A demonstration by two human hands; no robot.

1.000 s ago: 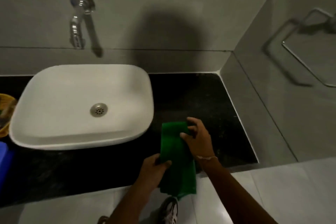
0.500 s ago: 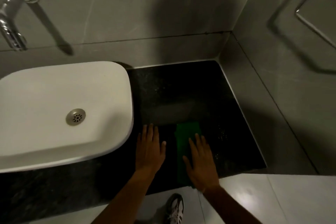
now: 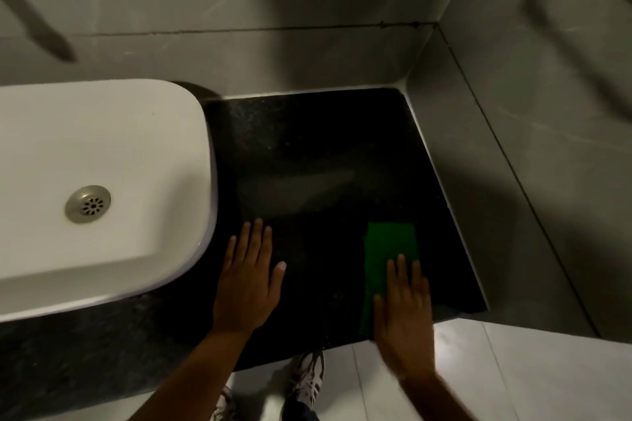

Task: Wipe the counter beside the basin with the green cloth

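Basin (image 3: 102,164): white, rounded, sitting on top of the counter; every place below is told from it.
Counter (image 3: 307,154): dark speckled stone, running from the basin's right side to the wall corner; it looks hard and smooth, so a cloth should slide over it easily.
Green cloth (image 3: 386,256): folded into a long strip, lying flat on the counter well to the right of the basin, near the front edge. Probably light, soft and limp, likely to bunch if pushed by one end.
Right hand (image 3: 405,314): fingers spread, palm flat on the near half of the cloth, pressing, not gripping.
Left hand (image 3: 249,280): open, flat on bare counter just beside the basin's right rim, holding nothing.
Hold: best a broad flat palm over the cloth's middle.
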